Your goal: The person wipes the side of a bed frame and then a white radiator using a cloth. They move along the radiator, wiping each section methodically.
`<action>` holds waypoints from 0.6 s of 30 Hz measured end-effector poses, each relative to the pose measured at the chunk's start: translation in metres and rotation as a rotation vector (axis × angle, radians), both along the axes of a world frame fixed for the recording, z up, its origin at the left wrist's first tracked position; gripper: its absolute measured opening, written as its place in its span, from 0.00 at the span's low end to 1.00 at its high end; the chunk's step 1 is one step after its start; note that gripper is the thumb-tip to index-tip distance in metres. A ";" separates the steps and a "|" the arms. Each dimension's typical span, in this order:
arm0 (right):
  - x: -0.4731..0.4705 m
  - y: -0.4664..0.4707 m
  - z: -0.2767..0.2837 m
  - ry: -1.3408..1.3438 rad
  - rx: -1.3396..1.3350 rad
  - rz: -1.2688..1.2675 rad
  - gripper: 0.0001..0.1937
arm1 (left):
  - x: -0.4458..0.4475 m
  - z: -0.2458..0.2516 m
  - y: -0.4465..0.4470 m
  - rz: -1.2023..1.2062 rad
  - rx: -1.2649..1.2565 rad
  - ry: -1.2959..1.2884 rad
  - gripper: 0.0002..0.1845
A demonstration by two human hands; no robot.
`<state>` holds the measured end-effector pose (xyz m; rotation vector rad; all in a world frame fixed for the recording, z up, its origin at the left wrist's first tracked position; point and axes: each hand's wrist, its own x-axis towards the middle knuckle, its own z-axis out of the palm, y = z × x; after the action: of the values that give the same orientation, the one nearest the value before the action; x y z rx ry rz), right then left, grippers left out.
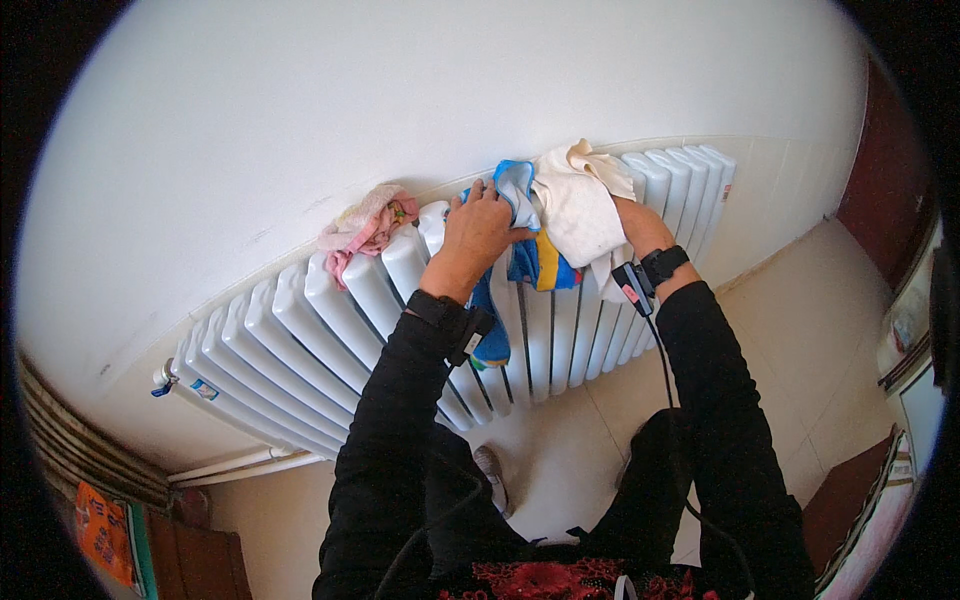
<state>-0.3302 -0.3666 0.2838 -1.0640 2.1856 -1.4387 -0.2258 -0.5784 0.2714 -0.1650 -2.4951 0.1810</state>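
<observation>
A white column radiator [345,300] runs along the wall in front of me. Over its top hangs a blue patterned cloth [491,322] with a pale underside and a yellow and red part. My left hand [480,232] grips this cloth at the radiator's top, its thumb against a folded edge. To the right, a cream cloth [577,199] is draped in folds over the radiator and partly over the blue cloth. My right hand [634,221] reaches beneath or behind the cream cloth, which hides its fingers.
A crumpled pink cloth [367,225] lies on the radiator left of my hands. The radiator valve [163,381] and white pipes [247,469] are at the left end. Striped curtain fabric [90,435] and a brown wooden piece [199,555] stand lower left. A dark red door [885,180] is far right.
</observation>
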 end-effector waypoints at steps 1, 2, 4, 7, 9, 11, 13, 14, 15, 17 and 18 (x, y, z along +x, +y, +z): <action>-0.003 -0.004 -0.002 -0.081 -0.030 0.013 0.24 | 0.001 -0.005 0.000 -0.006 -0.049 0.056 0.24; -0.005 -0.007 -0.006 -0.175 -0.095 0.023 0.24 | 0.002 -0.009 0.000 -0.037 0.012 0.071 0.21; -0.006 -0.033 -0.017 -0.489 -0.305 0.097 0.24 | 0.003 -0.017 0.000 -0.130 0.106 0.166 0.16; 0.010 -0.039 -0.043 -0.625 -0.589 0.039 0.24 | 0.009 -0.019 -0.003 -0.262 0.158 0.288 0.09; 0.024 -0.038 -0.048 -0.586 -0.752 -0.030 0.24 | 0.016 -0.011 -0.009 -0.279 0.230 0.170 0.08; 0.039 -0.040 -0.044 -0.587 -0.878 -0.102 0.24 | 0.028 -0.001 -0.020 -0.235 0.276 0.165 0.08; 0.047 -0.026 -0.026 -0.082 -0.494 -0.223 0.22 | 0.043 0.008 -0.034 -0.145 0.306 0.328 0.08; 0.054 -0.022 -0.020 0.390 -0.052 -0.382 0.22 | 0.050 0.010 -0.040 -0.049 0.317 0.202 0.11; 0.057 -0.020 -0.013 0.655 0.165 -0.471 0.21 | 0.054 0.008 -0.042 -0.103 0.209 0.159 0.15; 0.073 -0.038 -0.020 1.027 -0.025 -0.344 0.21 | 0.060 -0.002 -0.040 -0.114 0.019 0.080 0.23; 0.083 -0.056 -0.031 0.470 -0.463 -0.170 0.22 | 0.060 -0.004 -0.041 -0.107 0.076 0.016 0.35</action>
<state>-0.2472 -0.4224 0.2531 -1.5321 2.3503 -2.0080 -0.1659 -0.6194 0.2671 -0.2634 -2.4654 0.0423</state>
